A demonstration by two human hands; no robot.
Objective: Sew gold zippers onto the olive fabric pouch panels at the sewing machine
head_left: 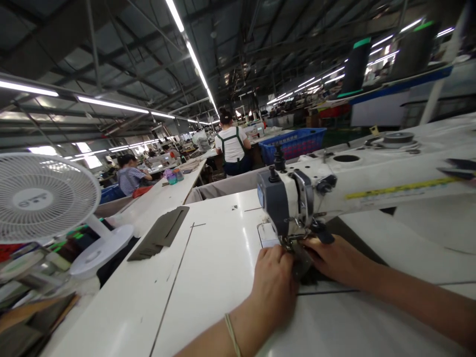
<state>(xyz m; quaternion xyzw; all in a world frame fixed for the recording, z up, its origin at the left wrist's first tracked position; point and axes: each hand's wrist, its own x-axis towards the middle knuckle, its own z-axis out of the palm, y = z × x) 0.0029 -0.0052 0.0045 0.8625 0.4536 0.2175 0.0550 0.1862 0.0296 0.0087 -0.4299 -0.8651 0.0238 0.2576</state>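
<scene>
Pressing down at six o'clock, the left hand point(274, 277) lies curled on a dark fabric piece point(303, 265), and the right hand point(336, 258) pinches its other side, both under the sewing machine head point(284, 201). At nine o'clock sits a white fan point(42, 198); at twelve, a blue basket point(293, 143) and a seated worker point(231, 145).

fan point(42, 198) left of table point(208, 277) | sewing machine point(334, 183) right | basket point(293, 144) behind
</scene>
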